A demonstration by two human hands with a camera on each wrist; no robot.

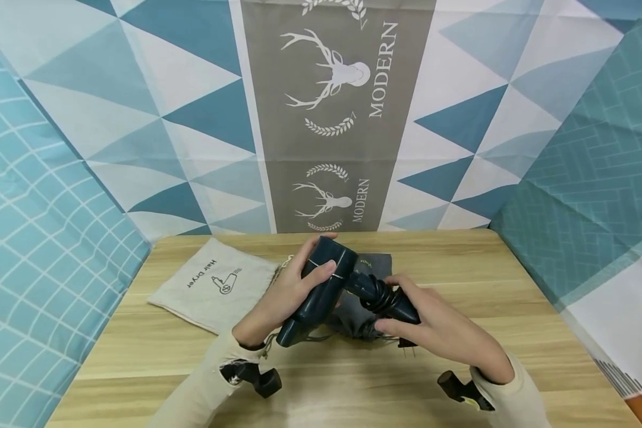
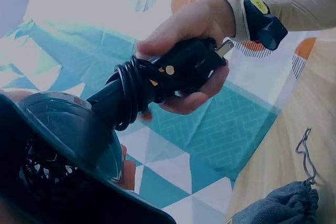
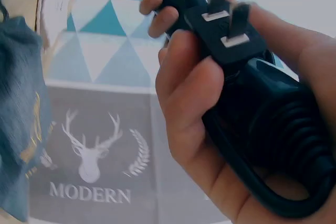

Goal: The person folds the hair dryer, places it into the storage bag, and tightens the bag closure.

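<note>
At nine o'clock from the hair dryer (image 1: 321, 297), a beige pouch (image 1: 205, 294) lay on the surface (image 1: 139, 368). The left hand (image 1: 286, 291) gripped the dryer's body above the surface, nozzle (image 1: 293, 330) toward seven o'clock. A grey pouch (image 1: 355, 319) lay partly hidden at three. Toward four, the right hand (image 1: 430, 321) clasped the cord-wrapped handle (image 1: 361, 285) and the plug (image 3: 231, 40).

Cloth bag (image 1: 208, 291) on table (image 1: 460, 279), left of hair dryer (image 1: 321, 297)

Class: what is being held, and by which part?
A glossy dark blue-green hair dryer: left fingers grip its barrel, right fingers the end of its cord-wrapped handle.
</note>
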